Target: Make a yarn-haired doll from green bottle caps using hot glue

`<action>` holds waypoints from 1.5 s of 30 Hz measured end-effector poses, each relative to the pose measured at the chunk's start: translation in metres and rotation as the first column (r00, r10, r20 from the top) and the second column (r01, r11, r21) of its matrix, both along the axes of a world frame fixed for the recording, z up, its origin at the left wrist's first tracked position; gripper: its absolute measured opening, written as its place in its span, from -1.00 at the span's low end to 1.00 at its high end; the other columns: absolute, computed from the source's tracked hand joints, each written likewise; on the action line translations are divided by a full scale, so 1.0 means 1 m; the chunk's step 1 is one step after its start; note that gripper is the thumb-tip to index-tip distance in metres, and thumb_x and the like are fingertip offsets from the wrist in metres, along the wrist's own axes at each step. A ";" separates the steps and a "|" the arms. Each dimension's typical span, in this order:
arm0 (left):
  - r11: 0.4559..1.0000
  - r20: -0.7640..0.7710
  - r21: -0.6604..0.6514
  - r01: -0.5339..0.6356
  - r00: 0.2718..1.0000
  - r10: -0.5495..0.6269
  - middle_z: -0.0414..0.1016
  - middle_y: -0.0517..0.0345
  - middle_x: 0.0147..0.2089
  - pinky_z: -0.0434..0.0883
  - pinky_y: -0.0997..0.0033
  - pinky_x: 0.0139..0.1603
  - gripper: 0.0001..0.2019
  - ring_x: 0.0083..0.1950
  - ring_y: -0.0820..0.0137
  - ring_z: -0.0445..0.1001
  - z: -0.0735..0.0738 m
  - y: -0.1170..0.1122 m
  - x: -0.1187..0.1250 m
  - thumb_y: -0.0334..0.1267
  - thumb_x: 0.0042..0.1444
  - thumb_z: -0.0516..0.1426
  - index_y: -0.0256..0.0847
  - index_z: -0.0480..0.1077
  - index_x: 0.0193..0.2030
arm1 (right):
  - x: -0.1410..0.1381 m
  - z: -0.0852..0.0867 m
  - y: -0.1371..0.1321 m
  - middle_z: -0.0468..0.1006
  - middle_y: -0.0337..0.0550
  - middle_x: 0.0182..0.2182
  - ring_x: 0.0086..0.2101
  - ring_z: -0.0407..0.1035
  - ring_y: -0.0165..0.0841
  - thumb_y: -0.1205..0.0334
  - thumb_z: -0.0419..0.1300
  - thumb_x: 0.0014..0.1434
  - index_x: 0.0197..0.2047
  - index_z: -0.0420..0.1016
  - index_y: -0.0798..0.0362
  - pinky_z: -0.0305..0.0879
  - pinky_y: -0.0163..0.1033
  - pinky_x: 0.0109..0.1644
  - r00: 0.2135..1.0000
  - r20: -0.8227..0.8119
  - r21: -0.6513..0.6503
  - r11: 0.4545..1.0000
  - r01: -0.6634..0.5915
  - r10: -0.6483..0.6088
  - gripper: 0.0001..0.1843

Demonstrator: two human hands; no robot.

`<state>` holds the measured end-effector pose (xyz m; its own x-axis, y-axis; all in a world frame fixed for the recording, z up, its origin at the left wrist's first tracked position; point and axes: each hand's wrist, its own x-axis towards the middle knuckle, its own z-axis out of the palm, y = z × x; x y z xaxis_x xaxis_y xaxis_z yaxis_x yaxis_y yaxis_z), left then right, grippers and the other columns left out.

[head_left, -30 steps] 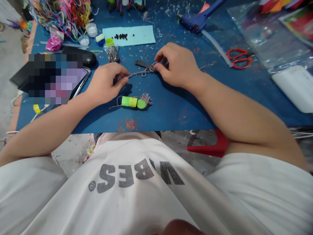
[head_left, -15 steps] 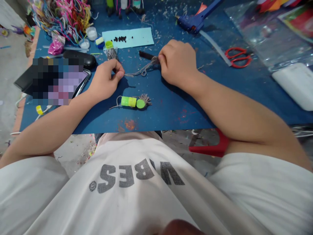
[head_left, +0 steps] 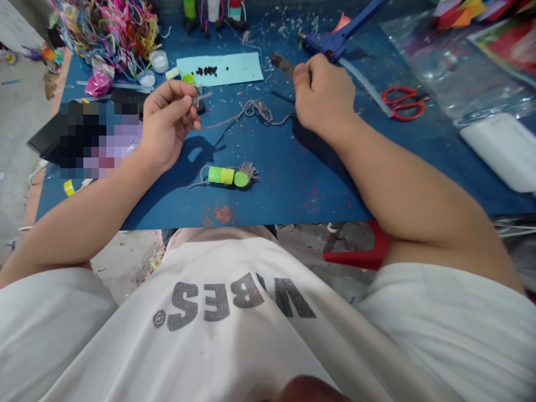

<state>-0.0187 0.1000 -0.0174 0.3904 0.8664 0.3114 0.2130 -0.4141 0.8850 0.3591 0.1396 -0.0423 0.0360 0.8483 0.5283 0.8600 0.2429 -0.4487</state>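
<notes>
My left hand (head_left: 170, 125) is raised off the blue table, thumb and fingers pinched on an end of grey yarn (head_left: 260, 110). The yarn runs in loose loops across to my right hand (head_left: 324, 86). That hand is closed around a brown strip (head_left: 283, 63), whose blurred far end sticks out to the left and casts a shadow on the table. What else lies inside the fist is hidden. Between my forearms lies a small green and yellow piece (head_left: 221, 176) with a round green disc (head_left: 241, 179), a grey yarn fringe and a yarn tail.
A pale blue paper (head_left: 245, 66) with black beads lies at the back. Around it are a yarn heap (head_left: 109, 33), a blue glue gun (head_left: 330, 42), red-handled scissors (head_left: 404, 103), a plastic bag (head_left: 435, 72) and a white block (head_left: 502, 151). A phone-like device (head_left: 134, 137) lies left.
My right hand has lifted and moved right with the brown strip. My left hand has moved left and up, turning its palm inward. The yarn between them is stretched over a longer span.
</notes>
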 end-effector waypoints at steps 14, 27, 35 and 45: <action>0.996 -0.035 0.025 0.081 0.996 -0.080 0.67 0.11 -0.21 0.56 0.11 -0.20 -0.38 -0.20 0.22 0.68 -0.003 -0.014 0.034 0.46 0.31 0.27 -0.03 0.41 0.12 | -0.083 0.034 -0.081 0.79 -0.10 -0.17 -0.20 0.67 -0.06 -0.16 0.22 0.50 0.25 0.71 -0.17 0.52 0.03 -0.01 0.831 0.214 -0.006 0.851 -0.525 0.514 -0.55; 0.992 -0.119 0.083 0.092 0.990 -0.082 0.71 -0.01 -0.15 0.65 0.13 -0.14 -0.63 -0.17 0.20 0.73 0.000 -0.025 0.044 0.09 0.44 0.24 -0.14 0.51 0.15 | -0.094 0.032 -0.080 0.67 -0.10 -0.37 -0.29 0.54 -0.11 -0.33 0.26 0.44 -0.15 0.74 -0.15 0.48 0.05 -0.14 0.829 -0.049 -0.122 0.821 -0.558 0.557 -0.54; 0.993 -0.120 0.066 0.095 0.989 -0.086 0.71 0.00 -0.25 0.70 0.07 -0.10 -0.59 -0.19 0.16 0.74 0.002 -0.024 0.043 0.15 0.43 0.27 -0.14 0.58 0.11 | -0.112 0.025 -0.064 0.31 -0.31 -0.60 -0.51 0.05 -0.37 -0.76 0.46 -0.08 -0.33 0.61 -0.17 0.16 -0.08 -0.42 0.622 -0.678 -0.064 0.811 -0.581 0.392 -0.21; 0.991 -0.143 0.036 0.132 0.982 -0.125 0.65 0.02 -0.38 0.62 0.15 -0.21 -0.55 -0.31 0.24 0.65 0.010 -0.029 0.045 0.22 0.46 0.24 -0.16 0.60 -0.14 | -0.117 0.018 -0.073 0.42 -0.24 -0.53 -0.44 0.25 -0.26 -0.78 0.32 0.09 -0.27 0.57 -0.19 0.30 0.01 -0.33 0.635 -0.650 -0.033 0.819 -0.572 0.417 -0.23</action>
